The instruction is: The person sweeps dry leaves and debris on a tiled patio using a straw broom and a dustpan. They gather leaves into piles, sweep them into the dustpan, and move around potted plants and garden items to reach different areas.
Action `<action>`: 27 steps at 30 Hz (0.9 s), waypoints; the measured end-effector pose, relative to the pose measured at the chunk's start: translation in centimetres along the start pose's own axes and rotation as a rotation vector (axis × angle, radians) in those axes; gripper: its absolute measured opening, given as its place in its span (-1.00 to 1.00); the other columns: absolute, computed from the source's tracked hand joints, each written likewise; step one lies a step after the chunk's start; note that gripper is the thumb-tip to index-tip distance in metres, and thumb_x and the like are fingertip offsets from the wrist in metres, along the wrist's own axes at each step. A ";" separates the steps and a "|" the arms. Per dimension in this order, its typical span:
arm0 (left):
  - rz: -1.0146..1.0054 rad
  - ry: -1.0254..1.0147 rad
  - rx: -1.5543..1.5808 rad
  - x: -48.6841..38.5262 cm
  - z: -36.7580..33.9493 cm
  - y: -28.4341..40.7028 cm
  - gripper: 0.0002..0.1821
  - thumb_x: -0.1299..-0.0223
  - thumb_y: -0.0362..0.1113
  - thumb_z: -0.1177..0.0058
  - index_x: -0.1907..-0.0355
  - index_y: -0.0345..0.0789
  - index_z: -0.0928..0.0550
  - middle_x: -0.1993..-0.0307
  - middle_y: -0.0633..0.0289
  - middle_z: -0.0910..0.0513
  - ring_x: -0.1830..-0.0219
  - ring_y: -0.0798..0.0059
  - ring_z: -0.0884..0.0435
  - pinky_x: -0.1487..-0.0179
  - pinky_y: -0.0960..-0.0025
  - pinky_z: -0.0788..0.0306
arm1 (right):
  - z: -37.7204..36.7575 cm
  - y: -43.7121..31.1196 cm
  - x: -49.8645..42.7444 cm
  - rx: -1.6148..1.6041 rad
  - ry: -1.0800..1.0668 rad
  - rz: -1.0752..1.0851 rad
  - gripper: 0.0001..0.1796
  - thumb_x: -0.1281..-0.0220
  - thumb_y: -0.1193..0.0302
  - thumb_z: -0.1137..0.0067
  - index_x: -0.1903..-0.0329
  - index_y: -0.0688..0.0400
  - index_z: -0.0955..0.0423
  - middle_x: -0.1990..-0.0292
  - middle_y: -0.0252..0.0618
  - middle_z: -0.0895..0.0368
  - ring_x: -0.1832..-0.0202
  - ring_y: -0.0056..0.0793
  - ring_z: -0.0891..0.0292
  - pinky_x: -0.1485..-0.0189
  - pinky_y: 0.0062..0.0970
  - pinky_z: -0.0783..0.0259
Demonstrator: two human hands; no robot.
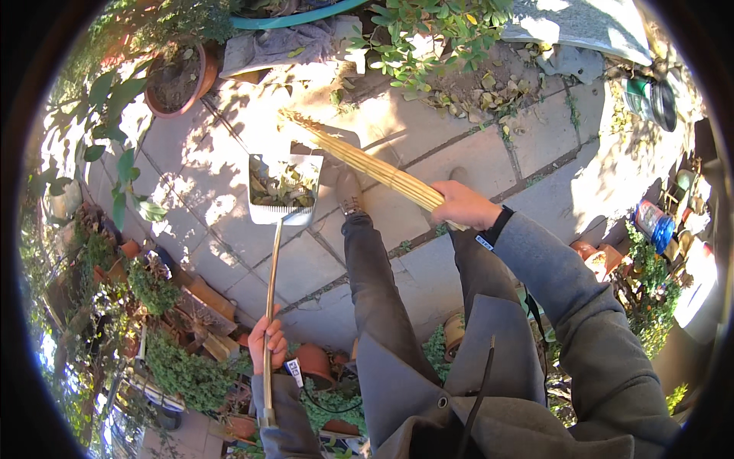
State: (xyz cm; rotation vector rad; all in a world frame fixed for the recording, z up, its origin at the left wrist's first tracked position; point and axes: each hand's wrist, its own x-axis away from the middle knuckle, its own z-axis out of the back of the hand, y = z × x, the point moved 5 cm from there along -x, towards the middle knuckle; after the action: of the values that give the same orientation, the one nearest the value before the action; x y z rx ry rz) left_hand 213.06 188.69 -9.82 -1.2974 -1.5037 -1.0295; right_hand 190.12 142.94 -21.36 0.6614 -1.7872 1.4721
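Note:
In my left hand (268, 343) I grip the metal handle (274, 269) of a long-handled dustpan. Its white pan (285, 216) lies at the far end, left of my boot, with dry leaves (281, 186) heaped inside and a row of comb teeth along its near edge. My right hand (465, 205) is closed around a straw broom (367, 163), a bound bundle of yellow stalks. The broom slants up and left, its tip (292, 117) beyond the pan in bright sunlight. Glare hides whether the tip touches the paving.
Stone paving slabs (476, 155) surround my boots (348, 192). A terracotta pot (198, 86) stands at the upper left. Fallen leaves (504, 94) lie under a leafy shrub (441, 34). Potted plants (152, 287) crowd the left side, and a blue-lidded container (654, 226) lies at right.

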 end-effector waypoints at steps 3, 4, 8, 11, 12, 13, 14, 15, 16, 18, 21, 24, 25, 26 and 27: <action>-0.025 -0.007 0.044 0.4 2.9 4.1 -0.49 -0.64 -0.27 0.34 -0.47 -0.49 -0.20 0.43 0.35 -0.39 0.69 0.68 -0.32 0.63 0.53 -0.18 | -6.1 -2.5 -8.2 -0.534 -0.186 -0.082 -0.77 -0.13 0.50 -0.16 0.14 0.23 -0.41 0.53 -0.28 -0.49 0.74 -0.56 -0.37 0.75 -0.51 -0.26; -0.045 -0.015 0.077 1.1 3.8 5.3 -0.49 -0.64 -0.27 0.35 -0.48 -0.50 -0.19 0.43 0.35 -0.39 0.69 0.68 -0.32 0.63 0.53 -0.18 | -8.4 -3.9 -11.2 -0.569 -0.288 -0.111 -0.77 -0.23 0.44 -0.18 0.11 0.20 -0.39 0.52 -0.26 -0.51 0.76 -0.58 -0.35 0.79 -0.52 -0.24; -0.052 -0.030 0.088 2.0 5.5 9.6 -0.47 -0.63 -0.24 0.33 -0.48 -0.51 -0.19 0.42 0.35 -0.36 0.67 0.67 -0.35 0.62 0.52 -0.21 | -13.2 -8.7 -20.8 -0.967 -0.321 -0.120 -0.76 -0.38 0.30 -0.20 0.09 0.15 -0.39 0.48 -0.27 -0.55 0.70 -0.66 -0.35 0.74 -0.59 -0.20; -0.020 0.000 0.124 1.4 6.1 12.2 -0.47 -0.64 -0.24 0.33 -0.49 -0.50 -0.18 0.42 0.33 -0.36 0.67 0.66 -0.35 0.63 0.51 -0.20 | -12.2 -7.4 -22.6 -1.127 -0.164 -0.188 -0.77 -0.42 0.33 -0.14 0.03 0.14 -0.36 0.46 -0.28 -0.52 0.67 -0.68 -0.31 0.70 -0.64 -0.19; -0.009 -0.014 0.130 0.9 6.1 12.9 -0.46 -0.64 -0.23 0.32 -0.51 -0.48 -0.15 0.43 0.32 -0.36 0.68 0.66 -0.34 0.63 0.52 -0.20 | -11.1 -5.9 -21.4 -1.135 -0.107 -0.167 -0.77 -0.44 0.34 -0.10 0.01 0.16 -0.35 0.45 -0.28 -0.51 0.68 -0.68 -0.29 0.70 -0.64 -0.19; -0.002 -0.006 0.116 0.7 6.1 13.5 -0.45 -0.63 -0.23 0.32 -0.51 -0.48 -0.14 0.43 0.32 -0.37 0.68 0.67 -0.34 0.63 0.52 -0.19 | -10.0 -4.3 -19.7 -1.142 -0.061 -0.180 -0.76 -0.46 0.34 -0.07 -0.04 0.17 -0.33 0.43 -0.28 -0.52 0.69 -0.68 -0.27 0.71 -0.62 -0.18; 0.000 -0.008 0.107 0.0 6.0 13.9 -0.44 -0.63 -0.23 0.31 -0.51 -0.49 -0.13 0.43 0.32 -0.37 0.68 0.67 -0.33 0.64 0.52 -0.19 | -8.6 -2.6 -17.2 -1.163 -0.018 -0.160 -0.71 -0.47 0.33 -0.07 -0.13 0.12 -0.33 0.42 -0.29 -0.52 0.70 -0.67 -0.26 0.71 -0.62 -0.17; 0.003 -0.021 0.108 -0.6 5.7 14.1 -0.44 -0.63 -0.23 0.31 -0.52 -0.49 -0.12 0.43 0.32 -0.37 0.68 0.67 -0.33 0.64 0.52 -0.18 | -7.5 -1.0 -14.3 -1.174 0.022 -0.161 -0.66 -0.47 0.32 -0.08 -0.21 0.03 -0.32 0.42 -0.32 -0.51 0.69 -0.67 -0.27 0.71 -0.61 -0.17; 0.013 -0.017 0.101 -1.1 5.5 14.3 -0.44 -0.63 -0.23 0.29 -0.52 -0.49 -0.12 0.43 0.32 -0.38 0.69 0.68 -0.32 0.64 0.54 -0.18 | -6.7 0.2 -11.3 -1.194 0.049 -0.184 -0.64 -0.47 0.31 -0.08 -0.24 -0.05 -0.32 0.41 -0.35 -0.51 0.69 -0.68 -0.28 0.71 -0.61 -0.18; 0.021 -0.034 0.065 -2.4 4.4 14.2 -0.44 -0.63 -0.23 0.29 -0.51 -0.49 -0.13 0.43 0.33 -0.38 0.69 0.68 -0.32 0.64 0.54 -0.18 | -6.0 0.9 -5.3 -1.200 0.063 -0.167 -0.60 -0.49 0.29 -0.06 -0.30 -0.03 -0.31 0.40 -0.34 -0.51 0.69 -0.67 -0.31 0.71 -0.62 -0.22; 0.030 -0.015 0.025 -3.7 2.7 13.8 -0.46 -0.63 -0.24 0.28 -0.50 -0.49 -0.16 0.45 0.34 -0.37 0.71 0.70 -0.30 0.66 0.56 -0.17 | -6.4 -1.2 0.3 -1.180 0.156 -0.183 -0.59 -0.49 0.32 -0.07 -0.32 0.00 -0.34 0.40 -0.30 -0.51 0.70 -0.65 -0.34 0.72 -0.64 -0.25; 0.038 -0.023 -0.018 -4.6 0.8 13.4 -0.47 -0.63 -0.26 0.29 -0.50 -0.48 -0.18 0.47 0.37 -0.36 0.72 0.73 -0.29 0.68 0.57 -0.18 | -6.7 -4.5 -1.2 -1.147 0.083 -0.187 -0.59 -0.50 0.33 -0.06 -0.32 0.03 -0.34 0.40 -0.30 -0.51 0.71 -0.66 -0.34 0.72 -0.64 -0.24; 0.043 -0.013 -0.041 -4.7 0.4 13.4 -0.47 -0.63 -0.26 0.29 -0.50 -0.48 -0.18 0.47 0.37 -0.36 0.72 0.73 -0.28 0.68 0.57 -0.18 | -6.5 -5.4 -2.9 -1.161 0.062 -0.087 -0.61 -0.50 0.32 -0.06 -0.30 0.04 -0.34 0.39 -0.29 -0.51 0.70 -0.67 -0.34 0.72 -0.65 -0.23; 0.051 -0.015 -0.057 -4.9 0.0 13.5 -0.47 -0.63 -0.26 0.29 -0.50 -0.48 -0.18 0.47 0.37 -0.36 0.72 0.73 -0.28 0.68 0.57 -0.18 | -6.0 -5.6 -5.5 -1.144 0.061 -0.098 -0.63 -0.51 0.32 -0.05 -0.28 0.05 -0.33 0.39 -0.29 -0.51 0.69 -0.67 -0.34 0.71 -0.66 -0.21; 0.061 -0.017 -0.063 -5.0 -0.3 13.6 -0.47 -0.63 -0.26 0.29 -0.50 -0.48 -0.18 0.47 0.37 -0.36 0.72 0.73 -0.27 0.68 0.57 -0.18 | -5.2 -5.7 -8.5 -1.208 0.051 -0.020 -0.65 -0.52 0.30 -0.05 -0.26 0.03 -0.33 0.38 -0.29 -0.51 0.68 -0.67 -0.34 0.70 -0.65 -0.21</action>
State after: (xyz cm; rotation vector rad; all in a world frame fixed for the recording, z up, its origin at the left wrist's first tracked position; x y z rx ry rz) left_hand 226.95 188.64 -13.90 -1.3902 -1.4461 -1.0360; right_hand 200.76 146.35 -24.15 0.0009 -2.1713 0.1938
